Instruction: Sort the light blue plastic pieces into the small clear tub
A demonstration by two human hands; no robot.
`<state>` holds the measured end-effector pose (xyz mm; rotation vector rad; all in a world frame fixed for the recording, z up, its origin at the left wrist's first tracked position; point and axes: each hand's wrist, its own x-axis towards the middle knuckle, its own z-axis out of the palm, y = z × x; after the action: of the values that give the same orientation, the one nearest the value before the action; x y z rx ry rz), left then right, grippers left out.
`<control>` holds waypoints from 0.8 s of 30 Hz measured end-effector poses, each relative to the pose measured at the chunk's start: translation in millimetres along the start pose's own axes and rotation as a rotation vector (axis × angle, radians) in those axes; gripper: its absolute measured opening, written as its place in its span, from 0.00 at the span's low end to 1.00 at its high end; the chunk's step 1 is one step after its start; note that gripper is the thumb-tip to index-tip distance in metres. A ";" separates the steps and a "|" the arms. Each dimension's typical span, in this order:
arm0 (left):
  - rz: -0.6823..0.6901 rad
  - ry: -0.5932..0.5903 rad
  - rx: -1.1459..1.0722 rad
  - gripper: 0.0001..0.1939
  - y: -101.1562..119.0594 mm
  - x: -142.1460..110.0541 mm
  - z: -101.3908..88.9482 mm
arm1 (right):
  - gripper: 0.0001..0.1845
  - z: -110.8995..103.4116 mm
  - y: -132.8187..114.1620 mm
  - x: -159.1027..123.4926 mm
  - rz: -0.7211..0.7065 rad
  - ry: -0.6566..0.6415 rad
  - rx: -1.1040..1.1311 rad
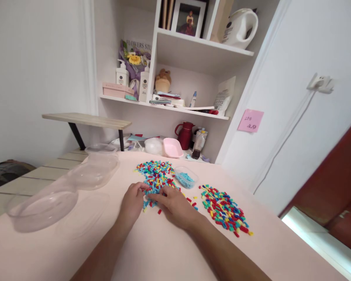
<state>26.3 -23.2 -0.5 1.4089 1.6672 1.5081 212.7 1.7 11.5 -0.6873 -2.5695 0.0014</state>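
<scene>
My left hand [133, 201] is at the left edge of the middle pile of small coloured plastic pieces [160, 181]. Its fingers are curled in close together, and whatever they hold is too small or hidden to make out. On the pile's near right side, my right hand [175, 205] reaches in with a finger stretched out to the left, its fingers apart among the pieces. Red, blue, yellow and green pieces are mixed there. Just behind the right hand stands a clear tub [193, 180] with light blue pieces [185, 178] inside.
Another mixed pile [225, 210] spreads to the right on the pink tabletop [160, 249]. Clear plastic containers [43, 207] stand along the left side. At the back are a pink tray [173, 148], a red jug [185, 135] and a bottle [198, 145], below white shelves [190, 109].
</scene>
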 end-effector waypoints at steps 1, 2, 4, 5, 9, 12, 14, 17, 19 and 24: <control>-0.012 0.007 -0.026 0.14 0.3 -0.2 -0.7 | 0.23 -1.0 -4.0 1.8 -0.002 -0.006 -0.024; -0.033 0.023 -0.065 0.14 1.3 -0.5 -2.0 | 0.23 -2.2 -8.4 3.6 -0.019 -0.017 -0.035; -0.108 0.096 -0.180 0.14 4.5 -1.4 -5.9 | 0.22 -4.2 -17.4 7.0 -0.087 -0.051 -0.028; -0.154 0.149 -0.250 0.14 6.4 -1.8 -8.2 | 0.21 -4.7 -21.4 8.3 -0.129 -0.073 -0.015; -0.277 0.295 -0.453 0.15 12.2 -2.5 -14.8 | 0.25 -3.6 -29.5 11.2 -0.215 -0.166 0.011; -0.279 0.264 -0.434 0.14 13.6 -2.5 -15.1 | 0.20 -5.5 -23.2 11.4 -0.164 -0.134 0.018; -0.278 0.243 -0.403 0.13 14.4 -2.8 -14.6 | 0.14 -11.4 -12.7 9.4 -0.101 -0.060 0.044; -0.281 0.227 -0.391 0.12 16.5 -3.8 -14.9 | 0.13 -26.0 9.4 2.0 0.046 0.122 0.126; -0.278 0.208 -0.383 0.12 17.9 -4.4 -15.4 | 0.13 -36.0 23.7 -4.1 0.163 0.248 0.222; -0.260 0.019 -0.212 0.11 18.5 -6.9 -11.7 | 0.14 -50.1 30.4 -13.5 0.430 0.198 0.555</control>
<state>25.3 -36.9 17.8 1.0278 1.5785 1.5008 259.7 16.0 46.1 -0.9366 -2.0421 0.7167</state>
